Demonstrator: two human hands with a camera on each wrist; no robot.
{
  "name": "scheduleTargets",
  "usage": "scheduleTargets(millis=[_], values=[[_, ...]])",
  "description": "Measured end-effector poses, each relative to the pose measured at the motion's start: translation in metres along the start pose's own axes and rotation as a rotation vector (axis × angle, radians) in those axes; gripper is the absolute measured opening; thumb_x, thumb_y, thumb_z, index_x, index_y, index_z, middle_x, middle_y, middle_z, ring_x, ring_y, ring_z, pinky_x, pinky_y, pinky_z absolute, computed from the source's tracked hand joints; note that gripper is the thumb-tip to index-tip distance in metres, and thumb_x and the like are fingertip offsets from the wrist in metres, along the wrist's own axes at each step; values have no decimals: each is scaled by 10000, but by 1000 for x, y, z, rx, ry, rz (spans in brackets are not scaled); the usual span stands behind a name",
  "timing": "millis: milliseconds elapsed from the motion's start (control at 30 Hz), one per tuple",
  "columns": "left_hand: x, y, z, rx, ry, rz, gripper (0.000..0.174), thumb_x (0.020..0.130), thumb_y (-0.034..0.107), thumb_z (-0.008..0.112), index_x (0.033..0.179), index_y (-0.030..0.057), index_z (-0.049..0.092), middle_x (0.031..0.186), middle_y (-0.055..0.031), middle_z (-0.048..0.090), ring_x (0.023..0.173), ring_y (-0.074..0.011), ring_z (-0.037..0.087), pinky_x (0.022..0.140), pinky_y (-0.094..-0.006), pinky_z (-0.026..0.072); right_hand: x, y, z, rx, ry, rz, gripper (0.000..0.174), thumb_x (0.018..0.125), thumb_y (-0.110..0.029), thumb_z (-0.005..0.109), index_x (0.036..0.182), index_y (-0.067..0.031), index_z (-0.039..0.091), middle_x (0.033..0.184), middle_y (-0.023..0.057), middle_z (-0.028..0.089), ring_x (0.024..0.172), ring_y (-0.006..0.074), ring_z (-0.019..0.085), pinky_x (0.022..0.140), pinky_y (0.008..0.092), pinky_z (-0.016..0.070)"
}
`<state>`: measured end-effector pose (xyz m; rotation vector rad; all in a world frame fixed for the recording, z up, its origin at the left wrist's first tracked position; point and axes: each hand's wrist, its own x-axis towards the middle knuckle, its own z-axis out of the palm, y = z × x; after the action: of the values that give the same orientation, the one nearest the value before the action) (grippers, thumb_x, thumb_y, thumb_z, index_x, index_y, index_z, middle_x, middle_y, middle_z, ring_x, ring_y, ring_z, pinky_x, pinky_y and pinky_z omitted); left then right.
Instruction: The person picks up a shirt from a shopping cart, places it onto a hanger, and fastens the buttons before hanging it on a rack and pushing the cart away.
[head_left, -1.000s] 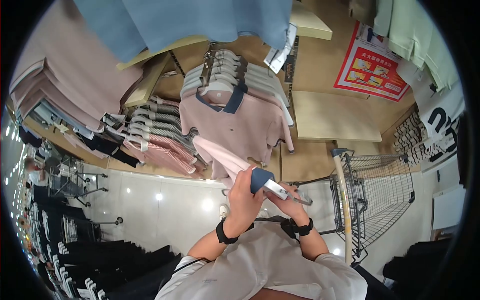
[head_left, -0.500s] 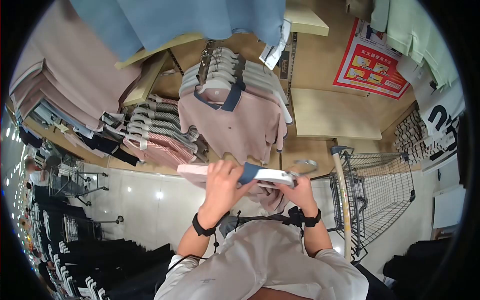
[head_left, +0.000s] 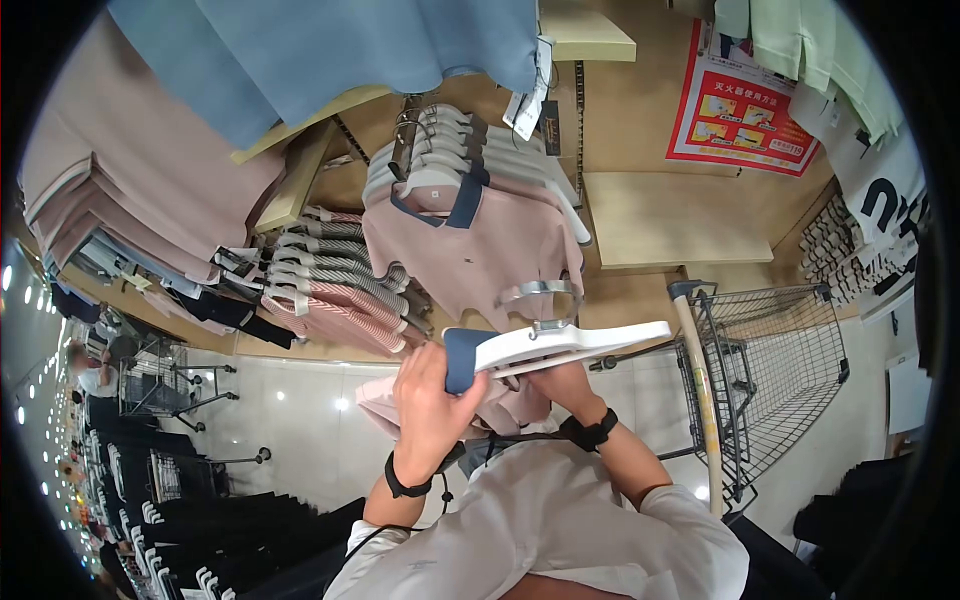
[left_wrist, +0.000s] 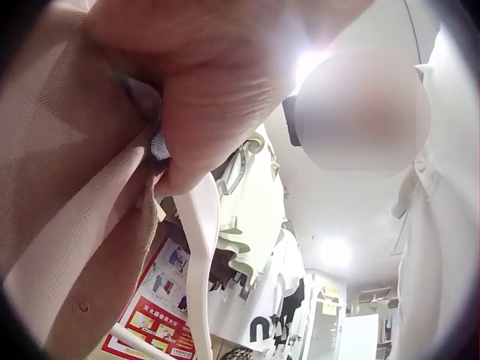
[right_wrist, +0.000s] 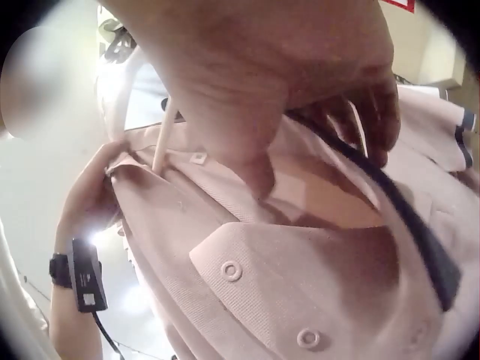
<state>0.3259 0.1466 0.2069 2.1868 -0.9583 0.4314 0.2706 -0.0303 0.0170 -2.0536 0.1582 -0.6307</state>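
Note:
A pink polo shirt with a navy collar is held up in front of the body. My left hand grips it by the collar, thumb on the near side. A white hanger juts rightward from the collar, its metal hook upward and its far arm bare. My right hand is below the hanger, partly hidden by it. In the right wrist view, its thumb reaches into the shirt's neck opening, apart from the fingers, which hang over the navy collar edge. The shirt's front buttons show below.
Matching pink polo shirts hang on a rack ahead, with striped shirts to their left. A shopping cart stands at the right, below a wooden shelf. Blue garments hang overhead. Dark clothes fill the lower left.
The shirt's collar has shifted left with the left hand. The hanger has swung out to the right, hook upward. The right hand has left the hanger's hook end and moved under it to the neck opening.

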Motion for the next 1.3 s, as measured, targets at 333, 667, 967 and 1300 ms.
scheduleTargets(millis=[333,667,967,1300], values=[[-15,-34,-41,-104,196,-422,384,720,70,685,1087,-5,600,786,-98,642,677,-190,594,652,-313,490,27,17,-103,477,-84,571,274,763,-1,661,1036,14,660,912,63,681,809,133,637,684,248,490],[-32,-53,-39,-75,60,-323,322,698,-7,613,1016,-27,657,920,-164,655,774,-294,623,763,-346,486,65,-17,-132,510,126,592,265,739,85,602,992,20,648,947,85,670,820,124,628,668,228,483],[-24,-50,-45,-120,-46,-250,276,715,-19,593,989,-25,622,810,-187,600,755,-381,589,738,-409,469,73,-44,-144,512,101,588,302,711,93,551,984,10,649,928,84,677,800,131,637,671,226,490],[-32,-83,-37,18,116,-174,248,701,-13,629,948,-3,641,884,-163,645,812,-371,603,743,-402,471,56,-42,-124,-170,33,53,254,658,55,565,893,-3,641,975,136,626,897,344,600,777,357,485]])
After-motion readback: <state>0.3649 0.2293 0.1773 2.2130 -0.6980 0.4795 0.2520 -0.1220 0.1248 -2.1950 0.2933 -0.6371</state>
